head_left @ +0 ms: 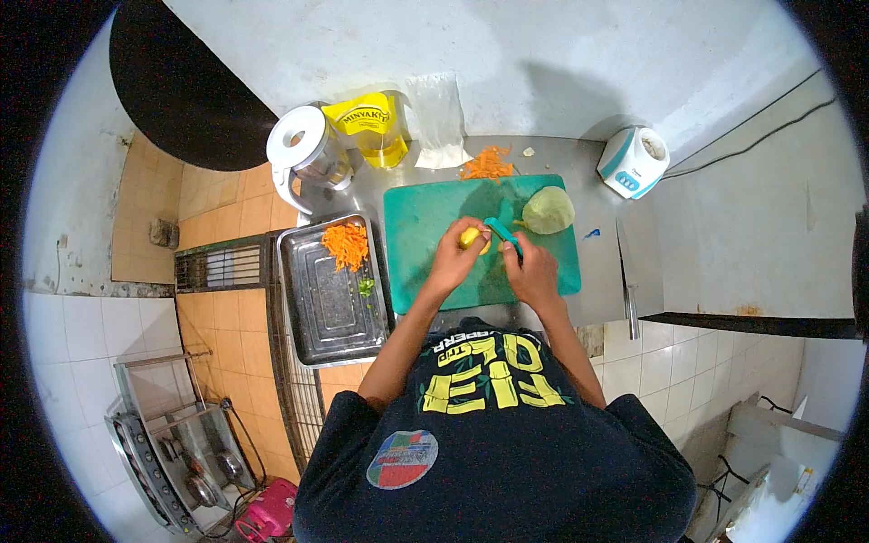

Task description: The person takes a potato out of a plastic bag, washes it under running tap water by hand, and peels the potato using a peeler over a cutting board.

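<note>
My left hand (455,254) is closed around a small yellow potato (470,239), with its fingers over the top. In my right hand (534,273) is a teal peeler (500,230), its head close against the potato. Both hands are above the green cutting board (425,204). A pale green cabbage (549,211) rests on the board's right side, beyond my right hand. The fingers hide part of the potato and the peeler's handle.
Left of the board, a metal tray (312,339) holds shredded carrot (346,245) and chopped greens (366,287). A blender jug (312,154), yellow oil pouch (376,131), white powder bag (439,122) and more carrot shreds (487,163) stand behind. A knife (626,285) and blender base (635,163) are right.
</note>
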A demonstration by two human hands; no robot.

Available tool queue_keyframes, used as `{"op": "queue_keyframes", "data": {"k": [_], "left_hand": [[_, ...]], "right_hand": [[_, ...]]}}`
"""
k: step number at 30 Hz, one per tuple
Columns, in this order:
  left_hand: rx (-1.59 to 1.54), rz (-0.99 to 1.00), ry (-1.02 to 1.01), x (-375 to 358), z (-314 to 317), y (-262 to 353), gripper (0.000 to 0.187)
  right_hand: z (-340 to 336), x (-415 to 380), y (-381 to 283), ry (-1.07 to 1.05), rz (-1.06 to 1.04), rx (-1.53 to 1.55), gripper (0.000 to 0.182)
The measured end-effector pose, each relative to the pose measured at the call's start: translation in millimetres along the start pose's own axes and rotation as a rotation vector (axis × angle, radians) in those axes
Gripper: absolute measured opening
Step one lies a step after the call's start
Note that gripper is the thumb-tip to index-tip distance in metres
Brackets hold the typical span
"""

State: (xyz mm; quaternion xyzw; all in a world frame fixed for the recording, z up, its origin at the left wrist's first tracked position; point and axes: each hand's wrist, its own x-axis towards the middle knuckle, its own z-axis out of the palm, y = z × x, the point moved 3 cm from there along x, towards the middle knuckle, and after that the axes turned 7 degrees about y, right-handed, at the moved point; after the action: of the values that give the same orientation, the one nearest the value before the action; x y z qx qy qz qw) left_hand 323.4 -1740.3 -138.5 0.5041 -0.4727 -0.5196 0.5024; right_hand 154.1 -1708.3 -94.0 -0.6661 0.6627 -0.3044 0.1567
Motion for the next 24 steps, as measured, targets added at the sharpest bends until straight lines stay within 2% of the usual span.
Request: {"op": "queue_keyframes", "data": {"k": [4,13,19,22,24], "left_hand": [[0.034,0.022,0.003,0.4,-0.9,-2.2,0.014],[0.074,0.034,-0.023,5.7,-1.5,-20.8,0.014],[0.236,0.035,-0.092,6.0,-5.2,-33.0,0.024],[0.251,0.071,-0.041,4.5,-5.0,-35.9,0.019],[0.205,-0.042,-0.058,2.8,-6.5,-25.9,0.018]], "right_hand": [[0.2,1.8,5.5,-0.048,0.065,-0.002,0.039],[-3.1,3.9,15.9,0.074,0.103,0.078,0.043],[-6.4,4.1,20.8,0.038,0.144,0.066,0.043],[-0.1,-0.3,27.3,0.06,0.125,0.098,0.034],[2.8,-2.4,30.4,0.021,0.133,0.092,0.041]]}}
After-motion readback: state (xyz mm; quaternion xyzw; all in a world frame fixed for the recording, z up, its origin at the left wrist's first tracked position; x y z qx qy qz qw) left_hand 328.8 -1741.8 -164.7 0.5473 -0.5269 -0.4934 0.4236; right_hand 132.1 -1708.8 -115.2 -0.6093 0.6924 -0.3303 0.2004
